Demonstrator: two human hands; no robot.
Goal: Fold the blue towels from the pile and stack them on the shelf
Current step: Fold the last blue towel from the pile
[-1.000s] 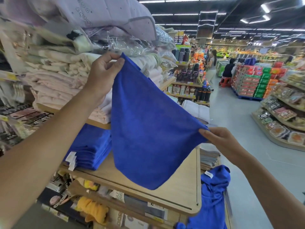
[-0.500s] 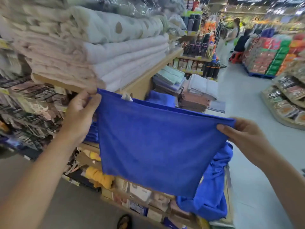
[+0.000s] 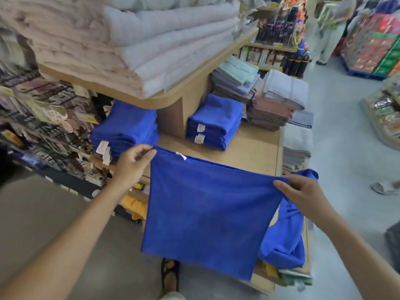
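A blue towel hangs flat in front of me, stretched by its top edge over the wooden shelf. My left hand pinches its top left corner and my right hand pinches its top right corner. A white tag shows on the top hem. Two stacks of folded blue towels stand on the shelf: one at the left and one behind the middle. A loose pile of blue towels lies at the shelf's right front corner, partly hidden by the held towel.
An upper shelf carries thick pale folded towels. Grey, pink and green folded towels are stacked at the back right. Hanging goods fill the rack at the left. The aisle floor runs to the right, with other people far back. My sandalled foot shows below.
Both hands have lowered the towel from in front of the upper shelf down over the wooden shelf. It went from hanging at a slant to level and spread wide.
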